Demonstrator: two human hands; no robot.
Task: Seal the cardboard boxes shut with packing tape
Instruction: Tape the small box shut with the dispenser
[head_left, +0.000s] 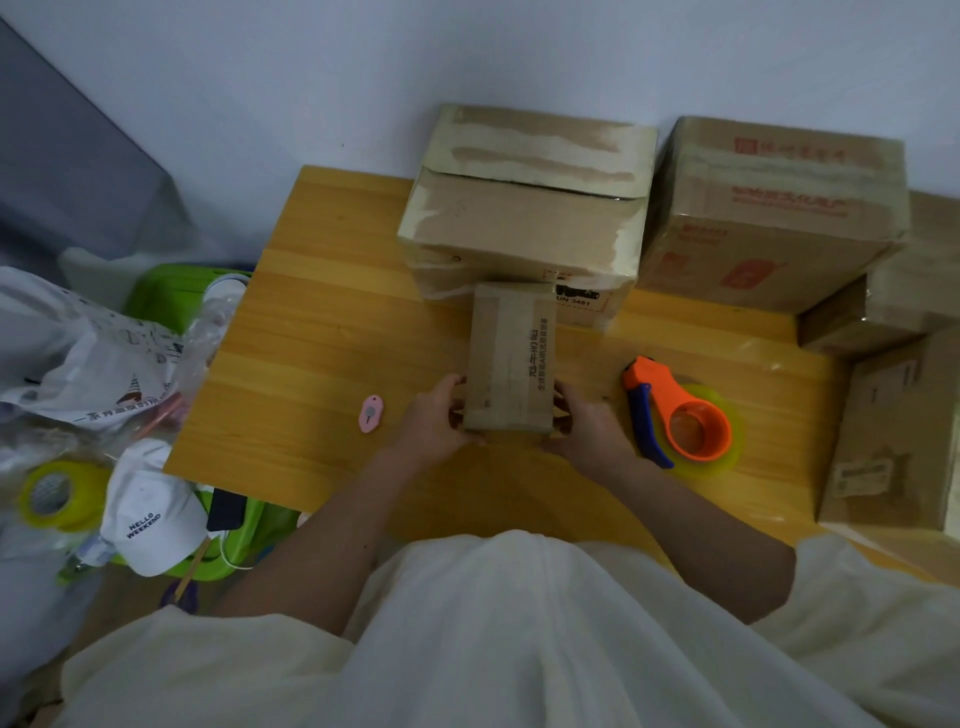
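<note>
Box (510, 358) lies flat on table (322, 332), long axis running away from you. Your left hand (434, 423) and right hand (589, 431) grip its near end, fingers curled round both sides.

White cap (153, 512): "HELLO WEEKEND". Large box (524, 228) front label: "UN 3481". Other box print not legible.

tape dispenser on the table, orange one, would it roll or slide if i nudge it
The tape dispenser lies flat on its side on the wooden table, so it probably slides rather than rolls. Its blue handle sticks out, so a push there would likely spin it. It looks like hard plastic, likely stiff.
</note>
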